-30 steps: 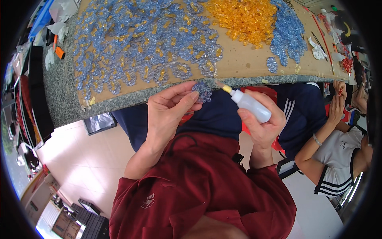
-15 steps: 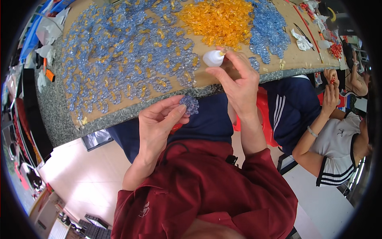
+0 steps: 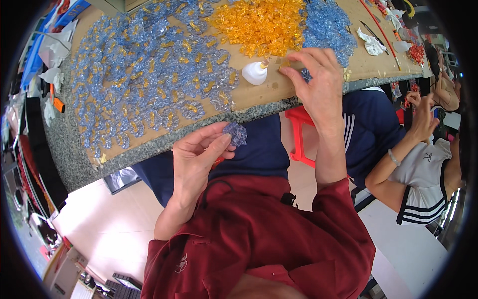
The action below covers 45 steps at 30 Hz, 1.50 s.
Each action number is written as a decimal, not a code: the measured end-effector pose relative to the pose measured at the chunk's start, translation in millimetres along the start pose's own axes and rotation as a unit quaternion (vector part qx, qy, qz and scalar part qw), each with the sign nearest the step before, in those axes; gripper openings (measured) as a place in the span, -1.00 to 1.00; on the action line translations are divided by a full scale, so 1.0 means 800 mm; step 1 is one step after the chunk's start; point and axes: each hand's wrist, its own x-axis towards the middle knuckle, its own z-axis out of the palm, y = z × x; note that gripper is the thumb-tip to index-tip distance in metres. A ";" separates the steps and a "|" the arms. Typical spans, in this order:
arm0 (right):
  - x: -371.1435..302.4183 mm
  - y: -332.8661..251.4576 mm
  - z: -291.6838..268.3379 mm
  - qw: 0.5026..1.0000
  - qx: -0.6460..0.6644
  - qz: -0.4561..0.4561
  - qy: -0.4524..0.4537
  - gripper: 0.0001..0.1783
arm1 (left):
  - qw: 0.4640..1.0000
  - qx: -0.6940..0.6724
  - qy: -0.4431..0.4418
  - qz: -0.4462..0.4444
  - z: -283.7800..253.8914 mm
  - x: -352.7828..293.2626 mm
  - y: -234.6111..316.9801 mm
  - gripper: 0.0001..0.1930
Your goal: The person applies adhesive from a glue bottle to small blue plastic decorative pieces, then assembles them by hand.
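My left hand (image 3: 198, 154) pinches a translucent blue, flower-like plastic piece (image 3: 235, 134) by its edge, just off the table's near edge. Over the cardboard-covered tabletop, my right hand (image 3: 318, 82) has its thumb and fingertips drawn together around a small orange plastic piece (image 3: 285, 65). Left of those fingertips, a white squeeze bottle (image 3: 255, 73) with a narrow yellowish tip rests on the cardboard, untouched. A pile of loose orange pieces (image 3: 261, 25) lies beyond it. Partly behind my right hand, more blue pieces (image 3: 326, 32) are heaped.
Rows of blue pieces with orange centres (image 3: 154, 70) cover the table's left side. A speckled stone edge (image 3: 199, 124) borders the cardboard (image 3: 279, 92). Crumpled white tissue (image 3: 372, 43) lies at the far right. To my right, a person (image 3: 418, 159) handles small red pieces; a red stool (image 3: 298, 134) stands below.
My right hand has let go of the white bottle, leaving it on the cardboard, and has moved right to pinch a small orange piece. My left hand keeps the blue piece nearly in place.
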 end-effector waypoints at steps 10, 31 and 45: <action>-0.002 -0.021 -0.003 0.992 0.104 0.032 -0.058 -0.88 | 0.999 -0.039 -0.023 -0.016 0.000 0.002 -0.004 -0.71; -0.076 -0.087 -0.002 0.943 0.329 -0.026 -0.031 -0.78 | 0.997 -0.065 -0.030 -0.018 0.005 0.000 -0.005 -0.74; -0.083 -0.088 0.009 0.943 0.328 -0.048 -0.038 -0.72 | 0.993 -0.108 -0.041 -0.020 0.001 0.004 -0.007 -0.73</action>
